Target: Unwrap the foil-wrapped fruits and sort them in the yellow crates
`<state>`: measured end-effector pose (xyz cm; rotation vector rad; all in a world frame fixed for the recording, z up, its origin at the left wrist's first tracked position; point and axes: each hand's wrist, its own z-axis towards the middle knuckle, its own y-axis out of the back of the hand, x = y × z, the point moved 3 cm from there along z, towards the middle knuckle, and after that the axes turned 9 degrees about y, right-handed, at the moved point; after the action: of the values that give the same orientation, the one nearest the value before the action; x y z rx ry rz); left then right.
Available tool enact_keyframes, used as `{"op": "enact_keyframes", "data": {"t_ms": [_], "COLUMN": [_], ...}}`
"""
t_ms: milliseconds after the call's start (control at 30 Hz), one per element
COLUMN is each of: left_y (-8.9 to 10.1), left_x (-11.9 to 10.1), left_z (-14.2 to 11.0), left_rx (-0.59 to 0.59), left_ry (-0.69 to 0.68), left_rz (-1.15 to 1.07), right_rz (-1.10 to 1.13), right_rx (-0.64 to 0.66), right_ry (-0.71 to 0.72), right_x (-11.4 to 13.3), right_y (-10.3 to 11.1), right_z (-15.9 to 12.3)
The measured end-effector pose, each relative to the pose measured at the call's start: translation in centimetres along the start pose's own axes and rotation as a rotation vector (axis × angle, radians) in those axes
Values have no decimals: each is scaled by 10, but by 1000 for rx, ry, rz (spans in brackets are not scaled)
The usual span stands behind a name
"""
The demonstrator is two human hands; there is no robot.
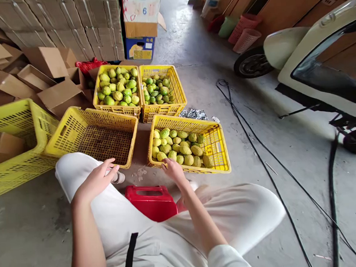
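Observation:
I sit on a red stool (152,201) on the concrete floor, knees apart in white trousers. My right hand (173,169) reaches over the near rim of a yellow crate (218,147) holding several yellow-green fruits (179,147); its fingers are at the nearest fruits, and I cannot tell whether they grip one. My left hand (99,177) rests on my left knee, fingers loosely curled, holding nothing, just in front of an empty yellow crate (74,130).
Two more yellow crates of green fruit (118,89) (158,90) stand behind. Another yellow crate (11,145) with cardboard is at left, among cardboard boxes (47,61). Black cables (258,152) run over the floor at right beside a white scooter (313,59).

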<state>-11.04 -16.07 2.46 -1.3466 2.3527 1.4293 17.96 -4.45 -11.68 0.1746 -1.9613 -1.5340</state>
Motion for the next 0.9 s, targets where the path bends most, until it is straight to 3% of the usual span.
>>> {"op": "enact_keyframes", "data": {"t_ms": [100,167,267,367,467,567,733,900], "left_y": [1,-9,-42,-86,-127,-153,-156,-137], "left_x": [-2,-17,-52,-88,-112,-118,-104,-95], "left_z": [13,28,59,98,136,169,200,199], "left_rx": [-18,10,48,-25,-65,-88,-129,-173], "left_ry": [6,-28,-105,-88,-89,-82,-60,-105], "left_rz": [82,179,381,538,555,584,662,759], "right_rz": [82,129,144,96,-38,-142,-175,-153], "right_rx": [-3,-10,-44,-107,-63,63,159,195], "right_ry": [-31,-55,-114,-158,-39,76,107,116], "right_x": [29,31,6,-34,-59,-62,-43,-22], "right_y": [-30,-40,-39,-24,-13,-15,-28,-42], "right_z": [-9,-23,-36,-33,-22,-13,11,39]}}
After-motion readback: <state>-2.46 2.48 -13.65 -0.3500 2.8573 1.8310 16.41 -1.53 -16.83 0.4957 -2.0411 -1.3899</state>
